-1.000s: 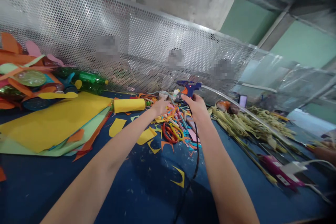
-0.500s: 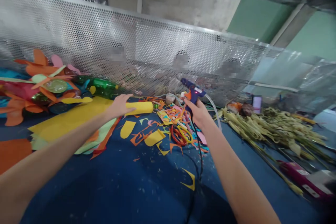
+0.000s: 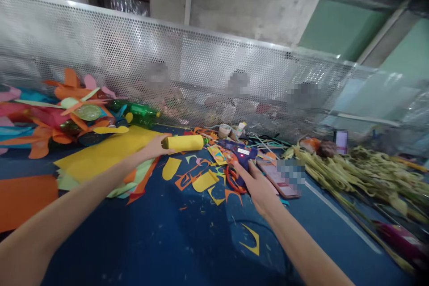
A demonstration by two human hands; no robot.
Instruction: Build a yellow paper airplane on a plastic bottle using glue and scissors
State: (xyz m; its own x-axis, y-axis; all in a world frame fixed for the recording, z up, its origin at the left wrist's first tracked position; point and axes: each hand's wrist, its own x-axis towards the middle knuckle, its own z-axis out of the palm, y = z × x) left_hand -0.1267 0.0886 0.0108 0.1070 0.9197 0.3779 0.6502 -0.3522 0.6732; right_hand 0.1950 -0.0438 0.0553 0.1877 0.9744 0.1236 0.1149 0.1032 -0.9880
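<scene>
My left hand [image 3: 157, 147] is closed round the left end of a small green bottle wrapped in yellow sheet [image 3: 186, 143], lying sideways with its neck to the right. My right hand [image 3: 256, 183] grips a dark blue glue gun [image 3: 244, 153], its red light lit. The nozzle points left, toward the bottle's neck, low over the coloured scraps. Beneath the gun, red-handled scissors [image 3: 231, 178] are partly hidden. Yellow cut-outs [image 3: 205, 181] and orange offcuts [image 3: 187, 178] lie in front of the bottle. A phone [image 3: 276, 178] rests right of my right hand.
Yellow sheets [image 3: 100, 152] and an orange sheet [image 3: 27, 199] lie at left. Behind them are bottles with petal shapes [image 3: 73, 103] and a green bottle [image 3: 140, 111]. Dried husks [image 3: 365, 170] cover the right. A perforated metal screen [image 3: 201, 58] stands behind, people beyond it.
My right hand has lowered the glue gun from upright to nearly level, nozzle turned left. The phone beside it has come into view. The wrapped bottle's neck and base show more, with my left hand round its end.
</scene>
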